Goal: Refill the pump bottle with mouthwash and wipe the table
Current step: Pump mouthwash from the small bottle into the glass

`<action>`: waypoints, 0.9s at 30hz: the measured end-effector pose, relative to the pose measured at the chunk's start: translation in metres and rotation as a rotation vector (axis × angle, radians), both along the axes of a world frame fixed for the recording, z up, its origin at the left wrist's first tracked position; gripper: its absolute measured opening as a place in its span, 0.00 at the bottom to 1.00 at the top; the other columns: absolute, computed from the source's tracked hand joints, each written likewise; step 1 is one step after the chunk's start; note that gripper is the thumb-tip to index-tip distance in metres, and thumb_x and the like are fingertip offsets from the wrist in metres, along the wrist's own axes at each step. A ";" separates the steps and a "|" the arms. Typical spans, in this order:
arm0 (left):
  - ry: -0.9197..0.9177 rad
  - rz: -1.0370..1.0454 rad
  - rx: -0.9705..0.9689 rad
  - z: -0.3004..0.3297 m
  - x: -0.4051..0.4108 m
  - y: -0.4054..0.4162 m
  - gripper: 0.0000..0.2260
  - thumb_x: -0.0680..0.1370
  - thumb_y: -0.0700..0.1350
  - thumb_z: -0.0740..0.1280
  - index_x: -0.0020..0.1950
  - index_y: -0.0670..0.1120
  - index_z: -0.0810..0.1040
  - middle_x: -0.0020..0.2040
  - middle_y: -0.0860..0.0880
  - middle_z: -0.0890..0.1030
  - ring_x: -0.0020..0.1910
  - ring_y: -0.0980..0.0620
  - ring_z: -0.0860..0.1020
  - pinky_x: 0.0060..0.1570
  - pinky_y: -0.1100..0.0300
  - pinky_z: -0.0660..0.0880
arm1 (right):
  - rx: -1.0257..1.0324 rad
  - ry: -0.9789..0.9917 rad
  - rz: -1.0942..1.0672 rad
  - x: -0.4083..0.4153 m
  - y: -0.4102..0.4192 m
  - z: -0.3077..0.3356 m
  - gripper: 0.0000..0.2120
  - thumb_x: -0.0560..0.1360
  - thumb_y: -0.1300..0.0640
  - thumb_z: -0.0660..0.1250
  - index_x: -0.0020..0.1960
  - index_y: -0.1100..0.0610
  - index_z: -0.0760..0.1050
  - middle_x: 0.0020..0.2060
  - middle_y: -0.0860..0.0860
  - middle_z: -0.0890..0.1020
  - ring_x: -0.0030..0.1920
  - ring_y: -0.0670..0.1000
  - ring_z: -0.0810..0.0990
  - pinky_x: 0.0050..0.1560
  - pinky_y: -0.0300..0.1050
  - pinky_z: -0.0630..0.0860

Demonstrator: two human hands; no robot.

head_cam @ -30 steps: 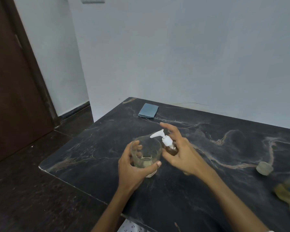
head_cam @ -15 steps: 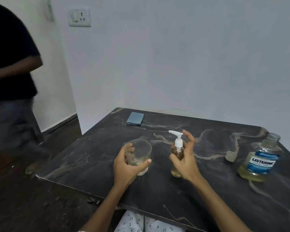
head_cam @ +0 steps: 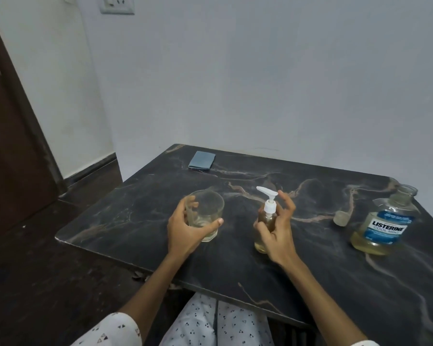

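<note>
1. At bench centre, my right hand (head_cam: 276, 231) curls loosely about the pump bottle (head_cam: 266, 221): thumb on its near side, upper fingers spread and lifted off beside the white pump head, whose nozzle points toward 10 o'clock. I cannot tell how firmly the lower fingers press on the bottle.
2. That bottle stands upright on the bench (head_cam: 335, 283), with yellowish liquid showing in it.
3. At 9 o'clock from the bottle, my left hand (head_cam: 185, 231) grips a clear glass (head_cam: 205, 211), thumb across the near wall, fingers round the far side; only a thin layer of liquid lies at its bottom.
4. At 3 o'clock, well apart, a small clear cap (head_cam: 341, 218) lies on the bench, and just past it stands the Listerine bottle (head_cam: 385, 221), uncapped, with yellowish mouthwash low in it.
5. At 11 o'clock, near the far edge, a folded blue cloth (head_cam: 202, 160) lies flat.
</note>
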State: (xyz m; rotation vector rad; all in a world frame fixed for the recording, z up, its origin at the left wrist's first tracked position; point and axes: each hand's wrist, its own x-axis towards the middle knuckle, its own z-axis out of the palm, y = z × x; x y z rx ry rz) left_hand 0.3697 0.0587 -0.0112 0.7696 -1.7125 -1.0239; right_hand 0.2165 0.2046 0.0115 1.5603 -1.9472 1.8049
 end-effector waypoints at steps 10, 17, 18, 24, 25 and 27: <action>-0.006 -0.116 -0.124 0.004 -0.002 0.004 0.37 0.55 0.58 0.79 0.62 0.54 0.73 0.55 0.58 0.79 0.54 0.57 0.79 0.51 0.58 0.79 | 0.188 0.109 0.006 -0.012 0.004 -0.005 0.30 0.73 0.50 0.61 0.68 0.40 0.47 0.58 0.55 0.72 0.56 0.52 0.75 0.57 0.53 0.74; -0.034 -0.159 -0.234 0.003 -0.004 0.002 0.39 0.56 0.58 0.79 0.64 0.48 0.72 0.57 0.55 0.79 0.57 0.56 0.78 0.56 0.55 0.77 | 0.241 0.108 0.049 -0.013 0.006 -0.010 0.30 0.76 0.51 0.61 0.68 0.36 0.45 0.50 0.40 0.73 0.48 0.44 0.77 0.51 0.44 0.75; -0.023 -0.162 -0.235 0.003 -0.005 0.003 0.38 0.56 0.58 0.79 0.63 0.51 0.72 0.57 0.56 0.79 0.56 0.56 0.79 0.55 0.56 0.77 | 0.258 0.087 0.047 -0.013 0.006 -0.010 0.29 0.76 0.49 0.60 0.67 0.34 0.45 0.48 0.40 0.73 0.47 0.43 0.77 0.51 0.42 0.74; 0.012 -0.124 -0.183 0.010 -0.021 0.002 0.38 0.56 0.60 0.78 0.63 0.56 0.72 0.56 0.62 0.78 0.53 0.55 0.80 0.51 0.55 0.79 | 0.355 0.036 0.053 -0.021 0.004 0.001 0.22 0.77 0.37 0.55 0.67 0.37 0.52 0.47 0.40 0.74 0.49 0.41 0.75 0.50 0.44 0.74; 0.013 -0.116 -0.157 0.014 -0.026 0.000 0.37 0.55 0.60 0.78 0.62 0.59 0.71 0.55 0.64 0.78 0.53 0.56 0.80 0.50 0.56 0.79 | 0.355 0.055 0.036 -0.025 0.002 0.006 0.23 0.76 0.36 0.54 0.67 0.39 0.51 0.49 0.40 0.73 0.50 0.41 0.75 0.49 0.43 0.74; 0.012 -0.100 -0.092 0.026 -0.041 -0.007 0.36 0.54 0.62 0.78 0.60 0.64 0.71 0.55 0.65 0.78 0.53 0.58 0.80 0.50 0.57 0.80 | 0.348 0.082 -0.015 -0.039 -0.009 0.019 0.24 0.75 0.37 0.53 0.67 0.40 0.50 0.53 0.45 0.72 0.51 0.41 0.73 0.50 0.44 0.74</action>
